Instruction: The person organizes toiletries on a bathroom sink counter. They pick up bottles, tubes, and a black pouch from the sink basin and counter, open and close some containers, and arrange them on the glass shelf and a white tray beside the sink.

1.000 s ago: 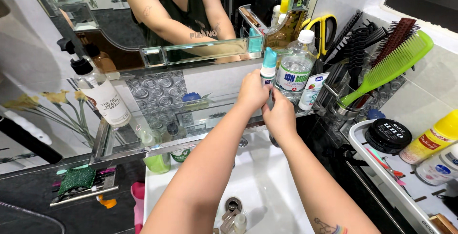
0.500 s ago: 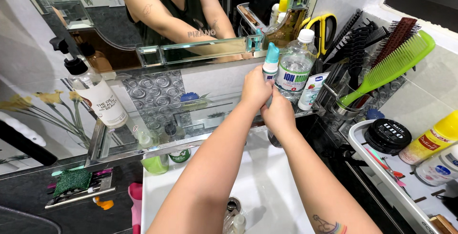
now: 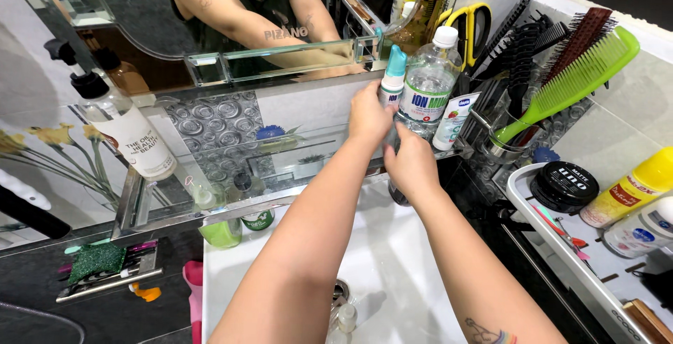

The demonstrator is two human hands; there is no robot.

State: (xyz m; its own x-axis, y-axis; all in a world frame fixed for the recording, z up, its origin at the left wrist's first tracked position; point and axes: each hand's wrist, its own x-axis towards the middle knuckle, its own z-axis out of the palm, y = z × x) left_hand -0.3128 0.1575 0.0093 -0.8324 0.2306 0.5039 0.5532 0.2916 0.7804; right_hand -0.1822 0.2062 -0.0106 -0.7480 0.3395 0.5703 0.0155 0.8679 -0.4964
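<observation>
A white sink (image 3: 413, 281) is lying below a glass shelf (image 3: 280, 155), above which a mirror (image 3: 231, 15) is reflecting the person's arms. On the shelf, one clear plastic water bottle (image 3: 429, 81) with a white cap is standing just beside one small white spray bottle (image 3: 392, 85) with a teal cap (upright, at the shelf's right end). One white pump bottle (image 3: 130, 130) is standing well apart at the left; one green comb (image 3: 575, 81) and one pair of yellow scissors (image 3: 471, 25) are leaning at the right, near one black round tin (image 3: 564, 185) and one yellow bottle (image 3: 631, 186). The left hand (image 3: 369, 114) is reaching up, its grip pinching the spray bottle's body. The right hand (image 3: 412, 165) is lying just below it, fingers curled; whether its grip is touching the bottle cannot be told.
</observation>
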